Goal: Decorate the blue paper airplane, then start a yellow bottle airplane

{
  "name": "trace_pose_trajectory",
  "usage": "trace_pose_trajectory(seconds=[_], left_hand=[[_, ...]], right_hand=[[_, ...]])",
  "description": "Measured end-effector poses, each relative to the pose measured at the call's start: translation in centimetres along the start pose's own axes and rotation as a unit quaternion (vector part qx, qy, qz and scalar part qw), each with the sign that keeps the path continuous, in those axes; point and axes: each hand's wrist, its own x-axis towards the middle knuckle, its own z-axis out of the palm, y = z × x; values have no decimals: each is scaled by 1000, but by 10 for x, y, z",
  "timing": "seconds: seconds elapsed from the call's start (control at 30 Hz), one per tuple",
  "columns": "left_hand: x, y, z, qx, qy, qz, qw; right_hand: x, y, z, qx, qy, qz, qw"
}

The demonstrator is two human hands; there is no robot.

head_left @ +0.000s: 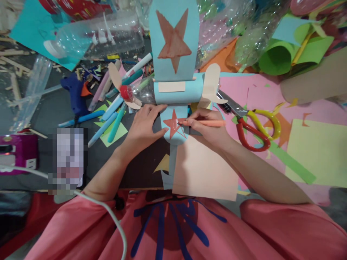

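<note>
A toy plane [179, 93] made from a plastic bottle wrapped in light blue paper lies before me, its red cap and beige paper propeller pointing left. The far wing carries a fully coloured reddish-brown star [175, 41]. On the near wing is a smaller star [173, 122], partly coloured, with its lower right point only outlined. My right hand [207, 124] grips an orange marker [210, 123], its tip on that star. My left hand [148, 122] lies with fingers spread, thumb and fingertips touching the near wing's left edge.
Scissors [244, 117] with red and yellow handles lie to the right on pink paper. Several markers [116, 124] and a blue glue gun [74, 94] lie left, beside a blurred phone [69, 159]. A clear bottle [100, 34] and coloured paper crowd the back.
</note>
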Motion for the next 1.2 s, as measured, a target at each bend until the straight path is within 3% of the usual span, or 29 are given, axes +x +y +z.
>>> trace_pose_trajectory(seconds=[0.13, 0.37, 0.5, 0.7, 1.1, 1.2], left_hand=[[0, 1, 0, 3, 0, 0, 1000], [0, 1, -1, 2, -3, 0, 1000], [0, 1, -2, 5, -6, 0, 1000], [0, 2, -2, 4, -10, -1, 1000], [0, 0, 0, 0, -4, 0, 1000], [0, 0, -1, 0, -5, 1, 1000]], right_hand=[[0, 2, 0, 7, -1, 7, 1000], [-2, -3, 0, -81, -20, -12, 996], [-1, -3, 0, -52, -27, 10, 998], [0, 2, 0, 34, 14, -2, 999], [-1, 0, -1, -54, -7, -8, 998], [-1, 1, -1, -31, -6, -8, 999]])
